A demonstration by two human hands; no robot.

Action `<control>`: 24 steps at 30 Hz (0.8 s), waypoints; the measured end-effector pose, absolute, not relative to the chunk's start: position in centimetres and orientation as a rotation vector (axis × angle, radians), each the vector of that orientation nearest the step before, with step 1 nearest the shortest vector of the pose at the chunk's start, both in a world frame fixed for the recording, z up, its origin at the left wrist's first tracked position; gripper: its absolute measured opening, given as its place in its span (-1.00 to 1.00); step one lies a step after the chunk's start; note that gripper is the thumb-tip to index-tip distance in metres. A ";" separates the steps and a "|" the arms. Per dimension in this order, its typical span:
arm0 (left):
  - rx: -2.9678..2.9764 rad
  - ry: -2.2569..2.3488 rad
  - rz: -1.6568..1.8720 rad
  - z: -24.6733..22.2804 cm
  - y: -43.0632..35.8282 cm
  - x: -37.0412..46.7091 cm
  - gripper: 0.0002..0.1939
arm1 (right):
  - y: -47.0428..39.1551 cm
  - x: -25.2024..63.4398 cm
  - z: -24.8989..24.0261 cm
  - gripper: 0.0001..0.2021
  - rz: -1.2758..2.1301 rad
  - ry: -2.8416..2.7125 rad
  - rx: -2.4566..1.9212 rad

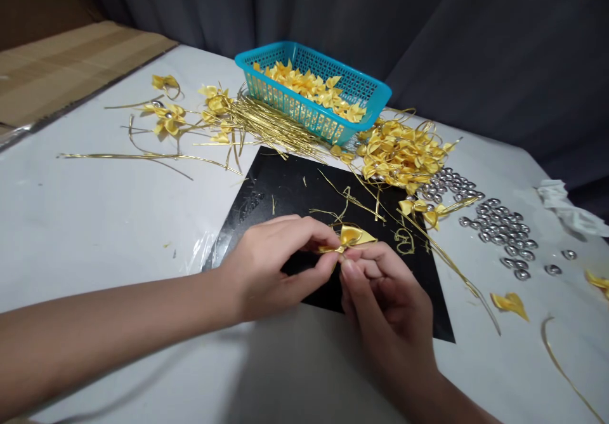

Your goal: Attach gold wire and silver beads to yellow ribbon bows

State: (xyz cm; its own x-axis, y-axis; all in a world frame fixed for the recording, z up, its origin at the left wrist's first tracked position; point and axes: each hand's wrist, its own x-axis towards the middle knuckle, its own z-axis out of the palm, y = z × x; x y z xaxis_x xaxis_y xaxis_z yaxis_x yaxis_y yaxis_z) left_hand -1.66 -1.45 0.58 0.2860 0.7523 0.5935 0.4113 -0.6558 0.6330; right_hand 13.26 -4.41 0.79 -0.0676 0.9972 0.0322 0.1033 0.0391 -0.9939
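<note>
Between my two hands is a small yellow satin bow (354, 236) with gold cord at its middle. My left hand (285, 256) pinches its left side between thumb and fingertips. From the right, my right hand (385, 291) is closed on the lower part of the bow, thumb against the fingers. The fingertips nearly meet and hide the bow's centre. Both hands are just above a black mat (285, 183), where loose gold cord pieces (352, 195) and pale scribbled marks are seen.
A blue basket (380, 97) of yellow bows stands at the back, with gold cords (271, 122) before it. Finished-looking bows with cord (399, 151) are heaped to its right. Silver beads (504, 227) lie at right, near a crumpled white item (566, 208). Cardboard (85, 62) is at far left.
</note>
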 end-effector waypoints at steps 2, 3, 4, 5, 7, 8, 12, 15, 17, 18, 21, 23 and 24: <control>2.211 1.042 1.311 0.5 -1.4 -1.7 -0.90 | -4.4 13.3 0.8 -0.90 1.173 -1.365 -1.236; 2.211 1.041 1.307 0.5 -1.4 -1.7 -0.90 | -4.3 13.3 0.8 -0.90 1.166 -1.371 -1.235; 2.211 1.041 1.298 0.4 -1.3 -1.7 -0.90 | -4.3 13.3 0.8 -0.89 1.161 -1.380 -1.231; 2.207 1.042 1.280 0.4 -1.3 -1.7 -0.90 | -4.3 13.3 0.8 -0.89 1.153 -1.384 -1.228; 2.194 1.036 1.223 0.4 -1.3 -1.7 -0.90 | -4.2 13.2 0.8 -0.89 1.144 -1.391 -1.225; 2.183 1.029 1.194 0.5 -1.2 -1.7 -0.90 | -4.2 13.2 0.8 -0.89 1.144 -1.398 -1.226; 2.081 1.029 1.127 0.7 -1.2 -1.7 -0.92 | -4.3 13.3 0.6 -0.91 1.149 -1.418 -1.211; 1.917 1.004 1.105 0.8 -1.0 -1.6 -0.97 | -4.3 13.4 0.6 -0.92 1.125 -1.433 -1.217; 1.786 0.970 1.064 1.0 -0.8 -1.6 -0.97 | -4.3 13.4 0.7 -0.90 1.114 -1.446 -1.257; 1.727 0.960 1.039 1.0 -0.7 -1.6 -0.97 | -4.2 13.4 0.7 -0.89 1.111 -1.450 -1.271; 1.617 0.958 0.988 1.1 -0.4 -1.6 -0.95 | -4.0 13.3 0.8 -0.90 1.111 -1.467 -1.273; 1.596 0.966 0.979 1.0 -0.3 -1.6 -0.94 | -3.9 13.2 0.9 -0.90 1.106 -1.477 -1.274; 1.597 0.969 0.980 1.0 -0.3 -1.6 -0.94 | -3.9 13.2 0.9 -0.90 1.102 -1.476 -1.281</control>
State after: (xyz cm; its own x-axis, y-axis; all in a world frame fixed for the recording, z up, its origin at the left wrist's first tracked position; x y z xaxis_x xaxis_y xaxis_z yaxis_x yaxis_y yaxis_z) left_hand -1.64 -0.33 0.99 0.3537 0.9252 0.1378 0.1273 -0.1936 0.9728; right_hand 13.20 -3.88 0.86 -0.0938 0.9938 0.0597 0.2253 0.0796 -0.9710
